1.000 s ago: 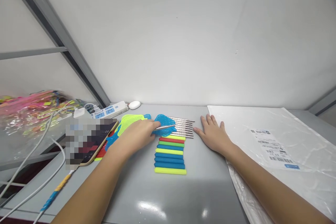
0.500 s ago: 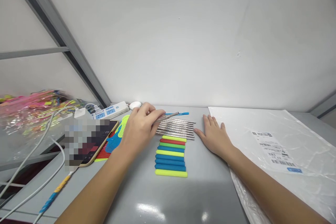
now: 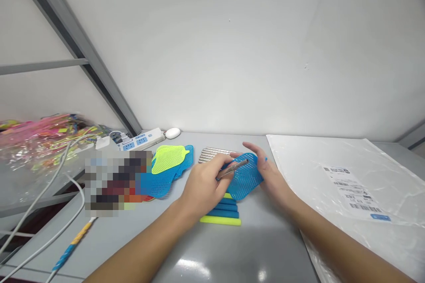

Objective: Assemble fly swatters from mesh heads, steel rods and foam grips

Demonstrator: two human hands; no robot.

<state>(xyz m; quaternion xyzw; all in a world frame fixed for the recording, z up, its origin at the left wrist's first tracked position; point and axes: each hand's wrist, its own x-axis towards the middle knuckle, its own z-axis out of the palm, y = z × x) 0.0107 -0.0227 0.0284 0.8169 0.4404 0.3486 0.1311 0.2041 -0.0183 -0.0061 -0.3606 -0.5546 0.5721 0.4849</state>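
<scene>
Gry tbl [image 3: 226,247], blu mesh [image 3: 246,183] (curved)

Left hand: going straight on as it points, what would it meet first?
Likely the blue mesh piece just ahead of the left hand, then the right hand; depth is unclear, possibly already touching.

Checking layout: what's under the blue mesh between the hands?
Yellow and blue sticks show lower left of the blue mesh; anything directly beneath it or the left hand is covered.
</scene>
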